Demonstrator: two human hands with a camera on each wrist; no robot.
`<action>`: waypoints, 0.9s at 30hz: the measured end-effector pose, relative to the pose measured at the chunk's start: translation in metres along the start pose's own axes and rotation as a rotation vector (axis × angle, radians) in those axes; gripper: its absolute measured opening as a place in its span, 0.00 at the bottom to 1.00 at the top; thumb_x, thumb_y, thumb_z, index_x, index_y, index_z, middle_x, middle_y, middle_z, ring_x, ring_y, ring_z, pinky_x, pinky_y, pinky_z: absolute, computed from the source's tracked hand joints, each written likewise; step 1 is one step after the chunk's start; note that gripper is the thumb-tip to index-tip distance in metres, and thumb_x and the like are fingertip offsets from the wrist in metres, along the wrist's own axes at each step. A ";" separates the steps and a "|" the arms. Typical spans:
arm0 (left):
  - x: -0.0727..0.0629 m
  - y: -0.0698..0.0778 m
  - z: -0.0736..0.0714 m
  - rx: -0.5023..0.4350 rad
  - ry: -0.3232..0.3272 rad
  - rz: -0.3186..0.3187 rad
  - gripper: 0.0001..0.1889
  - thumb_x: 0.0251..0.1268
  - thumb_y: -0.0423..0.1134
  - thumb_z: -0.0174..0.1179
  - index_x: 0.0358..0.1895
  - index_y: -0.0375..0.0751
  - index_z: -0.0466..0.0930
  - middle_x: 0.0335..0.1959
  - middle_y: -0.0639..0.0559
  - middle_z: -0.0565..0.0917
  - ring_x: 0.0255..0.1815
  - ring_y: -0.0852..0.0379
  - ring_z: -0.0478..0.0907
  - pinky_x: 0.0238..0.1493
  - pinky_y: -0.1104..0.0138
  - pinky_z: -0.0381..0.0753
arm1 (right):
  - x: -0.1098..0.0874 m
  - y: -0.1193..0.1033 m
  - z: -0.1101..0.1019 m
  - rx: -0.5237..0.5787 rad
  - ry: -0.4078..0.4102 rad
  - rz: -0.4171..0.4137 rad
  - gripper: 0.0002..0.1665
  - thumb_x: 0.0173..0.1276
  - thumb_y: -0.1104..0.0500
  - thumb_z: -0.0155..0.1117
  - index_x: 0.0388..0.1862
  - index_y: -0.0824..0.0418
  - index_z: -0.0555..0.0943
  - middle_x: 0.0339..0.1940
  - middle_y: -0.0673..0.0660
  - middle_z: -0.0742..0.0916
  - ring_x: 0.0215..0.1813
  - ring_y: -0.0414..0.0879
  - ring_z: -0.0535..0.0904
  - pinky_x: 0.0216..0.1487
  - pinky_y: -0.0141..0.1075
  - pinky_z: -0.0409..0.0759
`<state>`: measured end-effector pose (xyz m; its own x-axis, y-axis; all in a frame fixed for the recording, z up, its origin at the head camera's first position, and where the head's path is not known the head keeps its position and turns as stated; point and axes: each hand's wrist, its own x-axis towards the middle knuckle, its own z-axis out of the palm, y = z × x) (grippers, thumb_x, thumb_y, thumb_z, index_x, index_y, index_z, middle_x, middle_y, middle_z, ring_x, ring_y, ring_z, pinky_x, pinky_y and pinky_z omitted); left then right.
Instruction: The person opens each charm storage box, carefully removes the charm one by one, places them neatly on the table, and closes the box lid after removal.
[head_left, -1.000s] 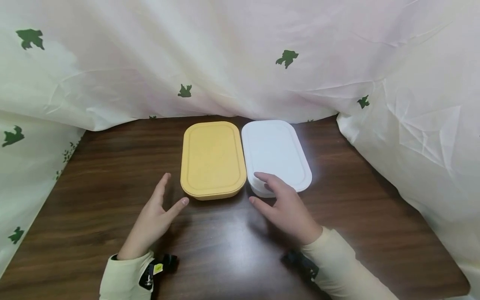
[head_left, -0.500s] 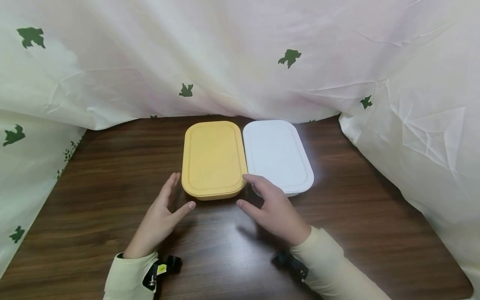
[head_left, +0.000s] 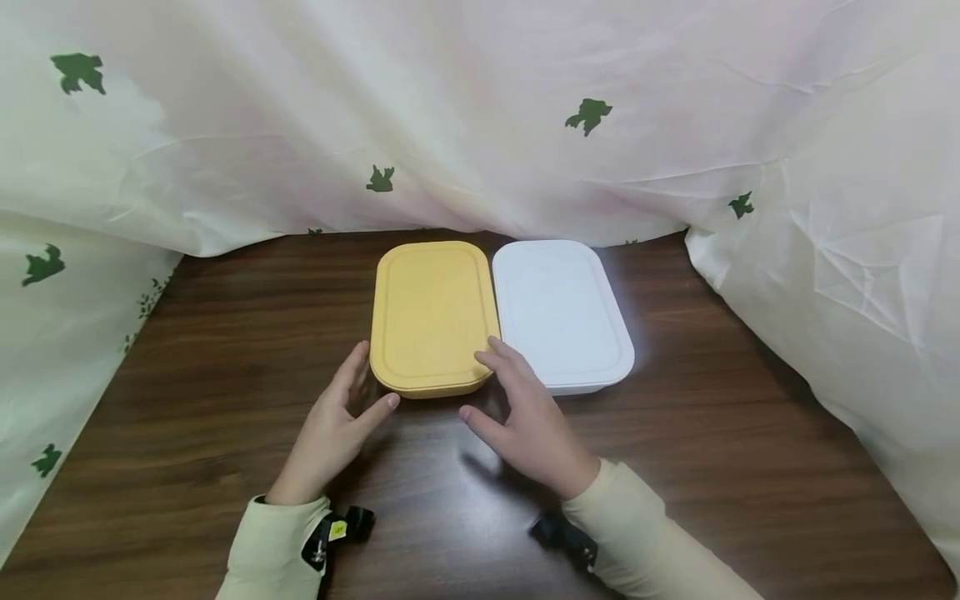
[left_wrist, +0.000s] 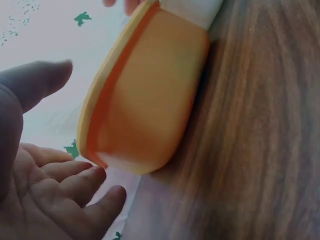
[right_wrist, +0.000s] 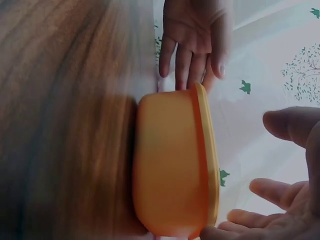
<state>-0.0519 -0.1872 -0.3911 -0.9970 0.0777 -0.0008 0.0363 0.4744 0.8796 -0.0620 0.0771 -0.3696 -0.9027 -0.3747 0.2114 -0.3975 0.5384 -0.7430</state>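
Note:
A yellow lidded box (head_left: 433, 312) with rounded corners sits on the table, its lid on. In the left wrist view the deep side wall of the yellow box (left_wrist: 155, 85) shows. My left hand (head_left: 330, 429) is at its near left corner, fingers extended along the left side and thumb apart; whether they touch it is unclear. My right hand (head_left: 528, 417) hovers at the near right corner, fingers spread, index fingertip over the lid's edge. Neither hand grips anything. Close beside the yellow box, on its right, stands a white lidded box (head_left: 566, 312), partly behind my right hand.
The dark wood-grain table (head_left: 225, 350) extends on both sides of the boxes. A pale cloth (head_left: 480, 117) with green bird prints hangs behind and along both sides. Black wrist cameras (head_left: 337, 533) are strapped at both sleeves.
My right hand has moved left, from in front of the white box to the yellow box's near right corner. My left hand has come closer to the yellow box's left side. Both boxes stay in place.

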 end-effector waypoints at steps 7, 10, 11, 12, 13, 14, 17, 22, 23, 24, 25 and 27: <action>0.009 -0.005 0.002 -0.114 0.038 0.013 0.43 0.70 0.44 0.64 0.80 0.38 0.48 0.80 0.47 0.56 0.78 0.55 0.57 0.72 0.61 0.63 | 0.003 0.003 0.007 0.025 0.046 -0.003 0.36 0.65 0.54 0.71 0.70 0.61 0.71 0.78 0.62 0.65 0.78 0.54 0.60 0.75 0.52 0.61; 0.011 -0.006 0.003 -0.147 0.041 0.023 0.43 0.70 0.43 0.65 0.80 0.37 0.49 0.79 0.47 0.57 0.77 0.55 0.59 0.70 0.65 0.65 | 0.004 0.005 0.009 0.038 0.082 -0.018 0.35 0.65 0.56 0.71 0.69 0.62 0.71 0.77 0.61 0.67 0.78 0.52 0.61 0.74 0.51 0.62; 0.012 -0.006 0.004 -0.152 0.043 0.026 0.43 0.70 0.42 0.65 0.80 0.36 0.49 0.79 0.46 0.57 0.76 0.55 0.59 0.69 0.65 0.65 | 0.004 0.005 0.010 0.041 0.090 -0.018 0.35 0.65 0.56 0.71 0.69 0.62 0.71 0.77 0.61 0.67 0.78 0.52 0.61 0.74 0.51 0.62; 0.012 -0.007 0.004 -0.161 0.045 0.027 0.43 0.70 0.42 0.65 0.80 0.35 0.49 0.79 0.45 0.58 0.76 0.54 0.60 0.68 0.66 0.66 | 0.005 0.005 0.011 0.046 0.096 -0.016 0.35 0.65 0.56 0.71 0.69 0.62 0.71 0.77 0.61 0.66 0.78 0.52 0.61 0.74 0.51 0.62; 0.013 -0.007 0.005 -0.169 0.046 0.029 0.42 0.70 0.41 0.65 0.79 0.33 0.50 0.79 0.44 0.58 0.76 0.53 0.61 0.67 0.67 0.67 | 0.004 0.004 0.011 0.051 0.099 -0.011 0.35 0.65 0.56 0.71 0.69 0.62 0.71 0.78 0.61 0.66 0.78 0.52 0.60 0.74 0.52 0.62; 0.013 -0.007 0.005 -0.178 0.048 0.030 0.42 0.70 0.40 0.65 0.79 0.32 0.50 0.78 0.43 0.58 0.76 0.52 0.61 0.67 0.67 0.67 | 0.004 0.004 0.012 0.055 0.099 -0.003 0.35 0.65 0.56 0.71 0.69 0.62 0.71 0.78 0.61 0.65 0.78 0.52 0.60 0.74 0.52 0.62; 0.013 -0.007 0.006 -0.191 0.053 0.036 0.41 0.70 0.38 0.64 0.78 0.30 0.50 0.78 0.40 0.58 0.75 0.50 0.62 0.66 0.67 0.68 | 0.003 0.002 0.014 0.069 0.093 0.033 0.35 0.66 0.56 0.70 0.70 0.62 0.70 0.80 0.61 0.63 0.79 0.53 0.57 0.75 0.52 0.61; 0.013 -0.007 0.008 -0.202 0.060 0.049 0.41 0.70 0.39 0.65 0.78 0.31 0.52 0.78 0.40 0.59 0.75 0.49 0.62 0.66 0.66 0.68 | 0.002 -0.002 0.015 0.090 0.097 0.068 0.35 0.66 0.56 0.70 0.70 0.62 0.70 0.80 0.61 0.61 0.80 0.52 0.56 0.75 0.52 0.59; 0.013 -0.006 0.007 -0.204 0.061 0.049 0.41 0.70 0.39 0.65 0.78 0.32 0.52 0.77 0.40 0.60 0.75 0.49 0.62 0.66 0.66 0.68 | 0.002 -0.003 0.015 0.090 0.100 0.067 0.36 0.66 0.56 0.70 0.70 0.62 0.70 0.80 0.61 0.62 0.80 0.52 0.56 0.76 0.52 0.59; 0.013 -0.007 0.007 -0.203 0.064 0.048 0.41 0.70 0.39 0.65 0.78 0.32 0.52 0.77 0.40 0.60 0.75 0.49 0.63 0.66 0.66 0.68 | 0.002 -0.003 0.016 0.091 0.104 0.065 0.36 0.66 0.56 0.70 0.70 0.62 0.70 0.80 0.61 0.62 0.79 0.53 0.57 0.76 0.52 0.59; 0.012 -0.007 0.006 -0.198 0.065 0.043 0.40 0.70 0.39 0.65 0.78 0.32 0.53 0.77 0.40 0.60 0.75 0.49 0.63 0.66 0.66 0.68 | 0.002 -0.003 0.016 0.094 0.110 0.058 0.36 0.66 0.56 0.70 0.70 0.63 0.70 0.80 0.62 0.62 0.79 0.53 0.57 0.75 0.52 0.59; 0.011 -0.007 0.005 -0.183 0.069 0.032 0.40 0.70 0.39 0.65 0.78 0.32 0.53 0.77 0.40 0.61 0.74 0.48 0.64 0.65 0.66 0.69 | 0.002 -0.004 0.017 0.096 0.118 0.047 0.36 0.66 0.57 0.70 0.70 0.64 0.70 0.79 0.62 0.63 0.79 0.54 0.58 0.75 0.53 0.59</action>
<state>-0.0633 -0.1853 -0.3991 -0.9981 0.0269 0.0553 0.0609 0.3047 0.9505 -0.0595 0.0617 -0.3774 -0.9354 -0.2561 0.2438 -0.3416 0.4764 -0.8101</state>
